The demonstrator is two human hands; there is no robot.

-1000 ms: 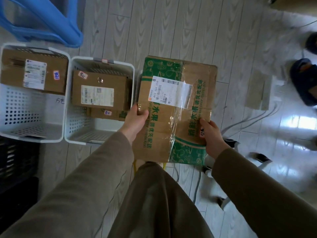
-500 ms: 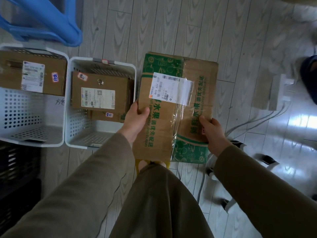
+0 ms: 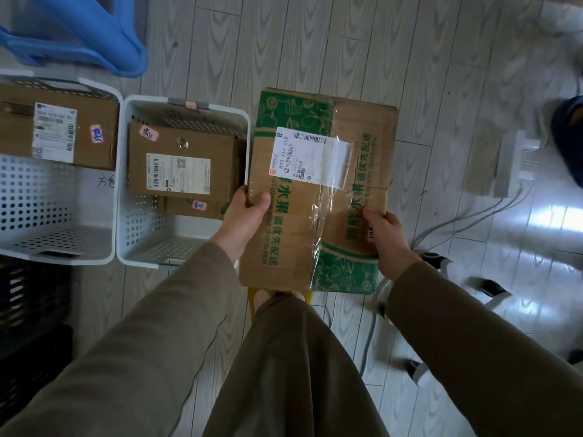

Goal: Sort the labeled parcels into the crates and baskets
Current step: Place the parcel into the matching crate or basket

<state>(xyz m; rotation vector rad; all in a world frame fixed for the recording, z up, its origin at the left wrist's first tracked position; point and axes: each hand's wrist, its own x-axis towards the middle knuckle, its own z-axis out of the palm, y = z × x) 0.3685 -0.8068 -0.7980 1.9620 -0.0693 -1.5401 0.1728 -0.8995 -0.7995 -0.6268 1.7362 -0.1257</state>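
— While both hands are on it, where is the fruit carton [image 3: 293,222]?
— Above the plank floor [image 3: 284,42], just right of a white basket [image 3: 220,110] holding a labelled brown parcel [image 3: 179,143].
— And the grip?
— Left hand [image 3: 241,219] clasps its left edge, right hand [image 3: 388,239] the near right edge. Thumbs lie on top; the other fingers are hidden beneath. Its shipping label [image 3: 299,156] faces up.

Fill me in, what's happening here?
A person holds a green-printed parcel in both hands, left hand gripping its left edge, right hand its right edge. It is above the floor, just right of two white baskets. The nearer basket holds two labeled boxes, the far-left basket one. This parcel is not yet sorted.
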